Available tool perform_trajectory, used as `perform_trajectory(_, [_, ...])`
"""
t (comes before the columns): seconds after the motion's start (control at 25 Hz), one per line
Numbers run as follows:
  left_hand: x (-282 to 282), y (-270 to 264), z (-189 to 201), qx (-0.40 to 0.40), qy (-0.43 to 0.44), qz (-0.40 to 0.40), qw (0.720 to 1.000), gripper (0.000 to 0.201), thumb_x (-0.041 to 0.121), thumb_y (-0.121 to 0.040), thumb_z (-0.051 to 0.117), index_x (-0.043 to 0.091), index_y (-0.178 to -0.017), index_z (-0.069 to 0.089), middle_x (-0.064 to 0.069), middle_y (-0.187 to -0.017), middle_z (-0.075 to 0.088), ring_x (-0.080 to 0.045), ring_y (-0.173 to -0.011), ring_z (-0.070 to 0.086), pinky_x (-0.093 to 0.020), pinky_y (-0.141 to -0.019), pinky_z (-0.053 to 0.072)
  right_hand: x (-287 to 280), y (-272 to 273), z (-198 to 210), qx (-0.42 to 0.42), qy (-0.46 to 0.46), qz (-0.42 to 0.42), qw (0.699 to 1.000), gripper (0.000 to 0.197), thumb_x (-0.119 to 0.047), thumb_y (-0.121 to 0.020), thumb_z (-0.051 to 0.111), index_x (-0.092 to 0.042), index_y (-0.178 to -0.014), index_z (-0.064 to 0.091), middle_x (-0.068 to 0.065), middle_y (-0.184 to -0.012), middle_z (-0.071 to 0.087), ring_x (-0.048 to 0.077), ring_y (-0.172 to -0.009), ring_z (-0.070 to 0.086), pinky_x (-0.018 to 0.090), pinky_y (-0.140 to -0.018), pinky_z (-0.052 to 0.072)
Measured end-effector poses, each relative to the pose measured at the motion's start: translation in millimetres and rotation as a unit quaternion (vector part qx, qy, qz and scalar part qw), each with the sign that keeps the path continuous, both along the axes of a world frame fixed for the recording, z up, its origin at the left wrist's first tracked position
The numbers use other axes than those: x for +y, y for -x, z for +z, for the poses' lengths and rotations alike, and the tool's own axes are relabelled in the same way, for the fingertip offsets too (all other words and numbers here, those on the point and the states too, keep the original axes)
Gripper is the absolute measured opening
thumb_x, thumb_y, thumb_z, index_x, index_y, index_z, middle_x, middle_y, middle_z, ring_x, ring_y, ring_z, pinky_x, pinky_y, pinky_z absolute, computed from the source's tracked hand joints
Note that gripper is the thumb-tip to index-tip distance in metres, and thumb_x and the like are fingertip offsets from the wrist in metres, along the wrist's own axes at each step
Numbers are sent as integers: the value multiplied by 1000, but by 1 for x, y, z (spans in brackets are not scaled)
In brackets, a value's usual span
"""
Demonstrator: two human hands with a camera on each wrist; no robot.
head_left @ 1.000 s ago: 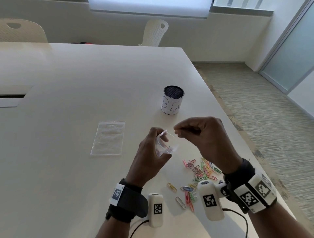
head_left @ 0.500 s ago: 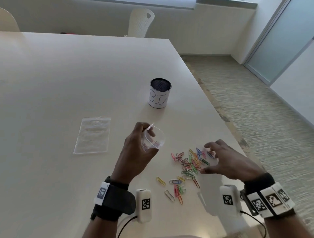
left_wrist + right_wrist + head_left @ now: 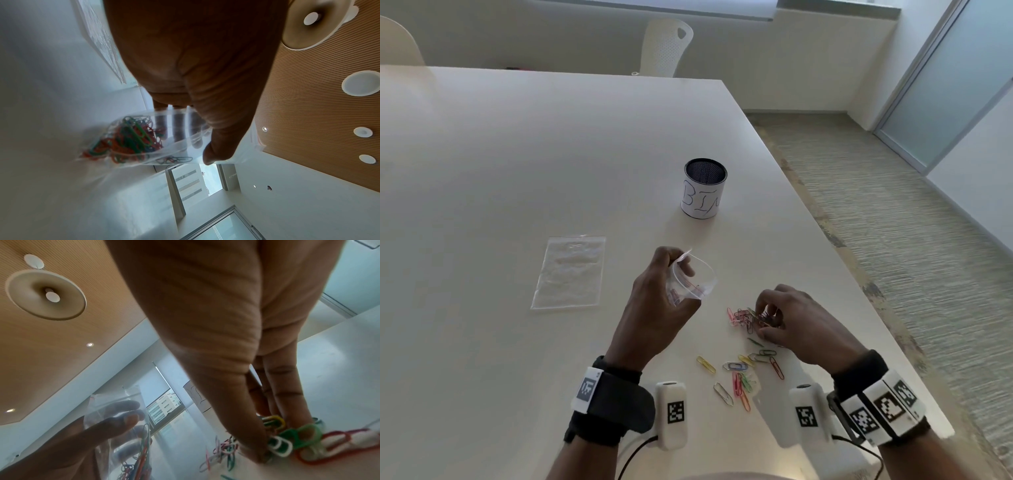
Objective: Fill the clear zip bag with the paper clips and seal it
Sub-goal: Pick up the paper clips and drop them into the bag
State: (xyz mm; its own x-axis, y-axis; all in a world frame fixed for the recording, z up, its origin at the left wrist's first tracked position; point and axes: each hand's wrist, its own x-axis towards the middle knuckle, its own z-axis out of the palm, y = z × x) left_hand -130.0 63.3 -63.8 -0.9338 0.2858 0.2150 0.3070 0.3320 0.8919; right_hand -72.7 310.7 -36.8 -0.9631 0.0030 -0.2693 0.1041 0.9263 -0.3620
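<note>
White table (image 3: 517, 164) fills the head view, pale carpet running along its right edge, and above it the clear zip bag (image 3: 693, 281) is up in the air, mouth gaping open, a tangle of red, green and blue clips bunched in its bottom. Left hand (image 3: 654, 308) has it, fingers behind the film and thumb pinching the front wall near the rim. Just to the right, down on the table, sit the paper clips (image 3: 746, 317), a tight coloured heap with strays scattered nearer the person. Right hand (image 3: 801, 322) is down on that heap, thumb and fingertips (image 3: 296, 423) closing together on several clips, green, white and yellow ones showing between them. Further out: a second clear bag (image 3: 570, 272) lies flat to the left, and a mesh cup (image 3: 704, 187) with a handwritten paper label stands beyond. White chair (image 3: 666, 48) at the far edge.
</note>
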Motion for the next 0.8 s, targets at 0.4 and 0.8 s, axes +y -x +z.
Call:
perform_trajectory(0.4, [-1, 1, -1, -1, -3, 0, 1000, 47, 8, -85, 80, 26, -116, 50, 16, -107, 65, -15, -94, 66, -31, -76, 59, 9, 11, 4, 40, 76, -36, 996, 11, -10, -87, 82, -20, -91, 83, -9, -86, 79, 1, -77, 73, 14, -75, 59])
perform_trajectory(0.8, [-1, 0, -1, 8, 4, -6, 1000, 50, 12, -85, 82, 29, -118, 48, 15, -108, 64, -11, -98, 67, -20, -75, 58, -26, 14, 71, 130, 349, -43, 927, 11, -10, -84, 84, -14, -94, 83, 6, -81, 82, 23, -79, 79, 29, -81, 65])
